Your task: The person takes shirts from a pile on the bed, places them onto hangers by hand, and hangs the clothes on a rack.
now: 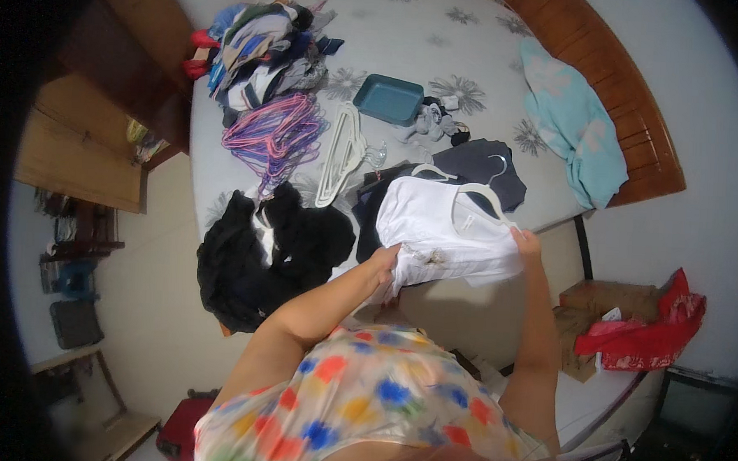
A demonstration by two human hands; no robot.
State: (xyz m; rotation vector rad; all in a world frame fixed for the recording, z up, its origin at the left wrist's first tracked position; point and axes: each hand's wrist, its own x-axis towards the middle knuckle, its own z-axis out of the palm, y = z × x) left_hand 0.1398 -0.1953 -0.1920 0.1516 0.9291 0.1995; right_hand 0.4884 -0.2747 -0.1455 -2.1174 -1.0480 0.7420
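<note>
A white shirt [431,215] with a printed design on its front lies over a white hanger [487,192] at the bed's near edge. My left hand [386,263] grips the shirt on its left side. On the right, my right hand [527,242] holds the shirt near the end of the hanger. Dark folded clothes [483,164] lie beyond and partly under the shirt. To the left is a heap of black clothing [307,240]. White hangers [341,161] and a tangle of pink and purple hangers [277,134] rest farther back.
On the patterned bed [408,31] are a large clothes pile [263,46], a teal tray [388,100], small rolled garments [432,122] and a light blue blanket [577,128]. Cardboard boxes [610,296] and a red bag [654,342] stand at right. A red suitcase [187,429] is at lower left.
</note>
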